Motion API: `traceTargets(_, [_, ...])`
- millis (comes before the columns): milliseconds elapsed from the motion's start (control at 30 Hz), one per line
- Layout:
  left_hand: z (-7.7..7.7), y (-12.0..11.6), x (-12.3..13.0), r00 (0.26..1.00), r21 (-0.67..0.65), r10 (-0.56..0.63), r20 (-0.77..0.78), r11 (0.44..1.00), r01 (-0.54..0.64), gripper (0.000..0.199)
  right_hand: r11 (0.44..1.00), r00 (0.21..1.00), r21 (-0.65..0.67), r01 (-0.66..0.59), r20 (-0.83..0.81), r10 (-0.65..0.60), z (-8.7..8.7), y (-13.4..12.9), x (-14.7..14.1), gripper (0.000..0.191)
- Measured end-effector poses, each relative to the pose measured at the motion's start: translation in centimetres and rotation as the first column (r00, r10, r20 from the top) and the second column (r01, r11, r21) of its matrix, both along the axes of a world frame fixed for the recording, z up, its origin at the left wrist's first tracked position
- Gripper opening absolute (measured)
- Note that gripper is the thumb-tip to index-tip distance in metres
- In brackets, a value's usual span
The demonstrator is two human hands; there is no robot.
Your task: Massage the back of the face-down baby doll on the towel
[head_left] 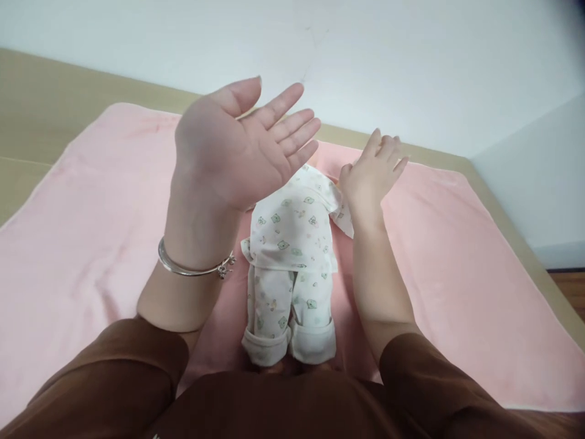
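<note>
A baby-sized figure in a white printed top (297, 228) and matching trousers (312, 299) with turned-up cuffs lies on its back on a pink blanket (457, 274). I cannot tell whether it is a doll or a baby; its head is hidden behind my left hand (256, 143). That hand is raised above the top, palm showing, fingers stretched out and holding nothing. My right hand (372, 171) is beside the figure's sleeve (342, 216), its back towards me and its fingers spread. Whether it touches the sleeve is unclear. A silver bangle (196, 268) circles my left wrist.
Beneath the blanket is a beige padded surface (31, 122), bare along its far and right edges. A white wall (411, 67) rises behind it. At the far right a strip of brown floor (569, 289) shows.
</note>
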State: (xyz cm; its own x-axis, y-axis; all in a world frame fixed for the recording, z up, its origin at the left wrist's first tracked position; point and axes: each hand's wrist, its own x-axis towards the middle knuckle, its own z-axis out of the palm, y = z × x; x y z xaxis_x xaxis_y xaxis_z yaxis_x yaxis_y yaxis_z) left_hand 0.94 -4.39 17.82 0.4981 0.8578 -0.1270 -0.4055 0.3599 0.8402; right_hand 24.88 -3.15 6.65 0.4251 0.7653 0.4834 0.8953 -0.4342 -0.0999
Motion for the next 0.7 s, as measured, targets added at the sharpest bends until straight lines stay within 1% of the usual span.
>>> traceTargets(33, [0.3, -0.3, -0.2, 0.998, -0.057, 0.010, 0.069, 0.998, -0.006, 0.052, 1.000, 1.000, 0.013, -0.008, -0.023, 0.009, 0.1, -0.1, -0.1, 0.074])
traceTargets(100, [0.5, -0.5, -0.4, 0.993, -0.126, 0.035, 0.116, 0.992, -0.020, 0.048, 0.999, 0.997, 0.035, -0.040, -0.060, 0.042, 0.3, -0.4, -0.1, 0.076])
traceTargets(200, [0.3, -0.6, -0.1, 0.995, -0.178, 0.052, 0.090, 0.983, -0.035, 0.046, 0.994, 0.986, 0.036, -0.107, -0.122, 0.111, 0.9, -1.4, -0.1, 0.071])
traceTargets(267, [0.0, -0.7, 0.3, 0.998, -0.187, 0.044, 0.053, 0.982, -0.033, 0.045, 0.988, 0.975, 0.051, -0.147, -0.158, 0.154, 1.8, -2.4, -0.7, 0.065])
traceTargets(333, [-0.2, -1.1, 0.8, 0.999, -0.184, 0.036, 0.000, 0.982, -0.035, 0.046, 0.974, 0.961, 0.103, -0.203, -0.170, 0.218, 2.8, -3.5, -2.0, 0.061])
traceTargets(400, [-0.2, -1.8, 1.4, 0.998, -0.163, 0.004, -0.056, 0.987, -0.013, 0.049, 0.940, 0.926, 0.169, -0.296, -0.191, 0.326, 3.8, -4.7, -3.7, 0.060])
traceTargets(433, [0.0, -2.3, 1.7, 0.997, -0.156, -0.021, -0.073, 0.988, 0.009, 0.050, 0.911, 0.891, 0.203, -0.360, -0.214, 0.400, 4.1, -5.3, -4.7, 0.059])
traceTargets(500, [0.5, -3.3, 2.3, 0.994, -0.161, -0.078, -0.078, 0.985, 0.064, 0.053, 0.828, 0.791, 0.260, -0.497, -0.255, 0.556, 4.6, -6.6, -6.8, 0.061])
traceTargets(567, [1.2, -4.1, 2.6, 0.991, -0.186, -0.094, -0.093, 0.980, 0.075, 0.055, 0.740, 0.688, 0.262, -0.619, -0.274, 0.672, 4.8, -8.3, -8.8, 0.067])
traceTargets(633, [1.6, -4.2, 2.8, 0.992, -0.187, -0.024, -0.127, 0.982, 0.000, 0.056, 0.645, 0.593, 0.248, -0.723, -0.255, 0.764, 5.1, -10.2, -10.5, 0.073])
traceTargets(667, [1.6, -4.1, 2.8, 0.992, -0.159, 0.038, -0.124, 0.986, -0.057, 0.058, 0.584, 0.541, 0.255, -0.770, -0.224, 0.811, 5.3, -11.2, -11.2, 0.071])
traceTargets(700, [1.3, -3.8, 2.9, 0.989, -0.115, 0.107, -0.102, 0.986, -0.118, 0.061, 0.528, 0.492, 0.231, -0.817, -0.198, 0.848, 5.6, -12.2, -11.8, 0.069])
